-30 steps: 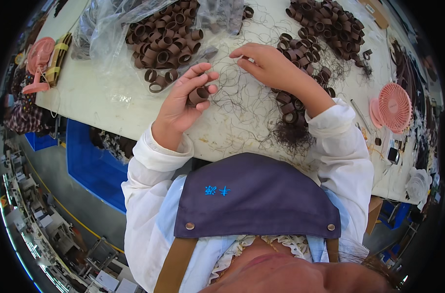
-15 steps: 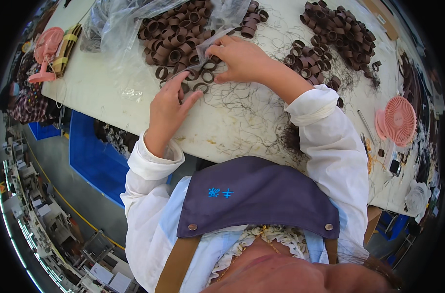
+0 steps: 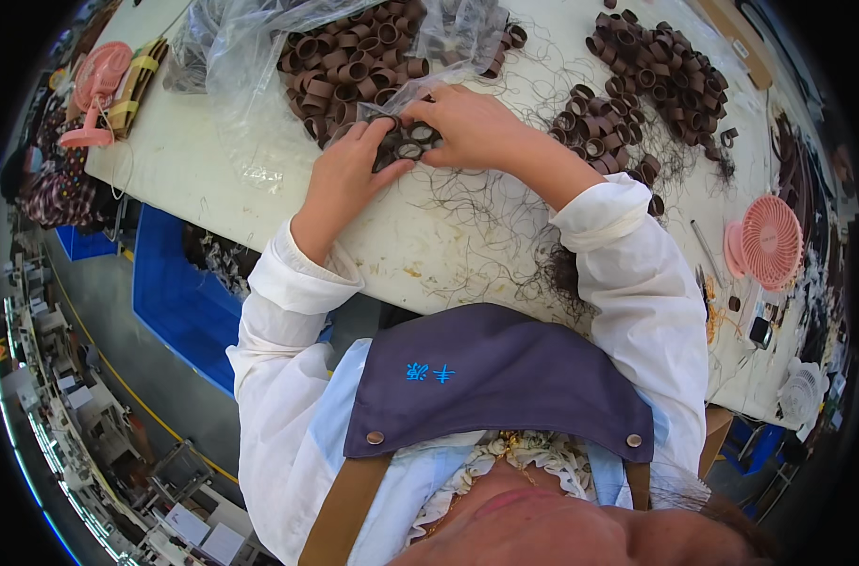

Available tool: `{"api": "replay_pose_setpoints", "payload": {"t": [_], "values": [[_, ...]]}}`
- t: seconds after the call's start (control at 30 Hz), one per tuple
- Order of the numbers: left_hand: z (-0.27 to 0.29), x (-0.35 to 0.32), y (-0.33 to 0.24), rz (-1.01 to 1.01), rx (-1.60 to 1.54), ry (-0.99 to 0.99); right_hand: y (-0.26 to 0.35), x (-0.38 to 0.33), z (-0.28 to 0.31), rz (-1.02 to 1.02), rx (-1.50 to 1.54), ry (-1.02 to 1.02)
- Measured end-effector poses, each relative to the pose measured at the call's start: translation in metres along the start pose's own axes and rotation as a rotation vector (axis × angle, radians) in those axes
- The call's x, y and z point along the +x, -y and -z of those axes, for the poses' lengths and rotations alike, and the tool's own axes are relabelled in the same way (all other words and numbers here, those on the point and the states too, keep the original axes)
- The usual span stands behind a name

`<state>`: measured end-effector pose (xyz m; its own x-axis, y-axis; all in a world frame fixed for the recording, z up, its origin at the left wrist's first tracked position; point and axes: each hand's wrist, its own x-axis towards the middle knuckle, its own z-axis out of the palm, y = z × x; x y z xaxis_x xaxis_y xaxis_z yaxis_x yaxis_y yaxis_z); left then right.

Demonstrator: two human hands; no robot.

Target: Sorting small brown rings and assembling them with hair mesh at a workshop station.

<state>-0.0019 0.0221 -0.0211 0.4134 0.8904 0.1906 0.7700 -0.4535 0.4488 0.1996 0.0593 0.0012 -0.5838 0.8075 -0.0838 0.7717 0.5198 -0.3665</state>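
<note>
Several short brown tube rings [image 3: 411,149] are gathered between my two hands on the pale table. My left hand [image 3: 346,177] curls against their near left side, thumb pointing right. My right hand [image 3: 476,130] closes round them from the right, fingertips bent over toward the left hand. The edge of a clear plastic bag [image 3: 250,104] runs across these rings and under my fingers; whether the fingers also grip the film is hard to make out. Just beyond lies a large heap of the same rings [image 3: 354,71], partly under the plastic.
Two more ring piles [image 3: 660,80] [image 3: 599,123] lie at the right among loose dark threads [image 3: 458,203]. A pink fan [image 3: 771,243] stands right, another pink fan [image 3: 99,85] far left. Below the table's left edge is a blue bin [image 3: 179,302].
Both hands have come together round the near rings, the left moving right and away from me. The plastic edge has shifted with them, and the view has moved slightly.
</note>
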Motion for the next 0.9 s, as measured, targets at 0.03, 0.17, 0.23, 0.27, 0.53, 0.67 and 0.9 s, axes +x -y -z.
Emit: {"api": "replay_pose_setpoints", "payload": {"t": [0.03,0.17,0.23,0.27,0.53,0.67,0.9], "values": [[-0.001,0.001,0.0,-0.002,0.002,-0.003,-0.002,-0.002,0.001,-0.001,0.049,0.014],[-0.003,0.008,-0.001,-0.026,-0.117,-0.018,-0.017,-0.005,-0.005,0.033,0.187,0.001],[-0.003,0.01,-0.002,-0.02,-0.159,-0.012,-0.024,-0.007,-0.006,0.046,0.218,-0.021],[-0.003,0.012,-0.003,0.01,-0.203,0.016,-0.027,-0.009,-0.005,0.064,0.251,-0.043],[-0.005,0.012,-0.014,0.086,-0.536,-0.059,-0.05,-0.047,0.034,-0.159,0.812,-0.01],[0.0,0.009,-0.033,0.493,-1.62,0.32,-0.06,-0.069,0.038,-0.191,1.395,-0.109],[-0.021,0.018,-0.066,0.591,-2.212,0.553,-0.038,-0.093,0.033,-0.163,1.432,-0.236]]}}
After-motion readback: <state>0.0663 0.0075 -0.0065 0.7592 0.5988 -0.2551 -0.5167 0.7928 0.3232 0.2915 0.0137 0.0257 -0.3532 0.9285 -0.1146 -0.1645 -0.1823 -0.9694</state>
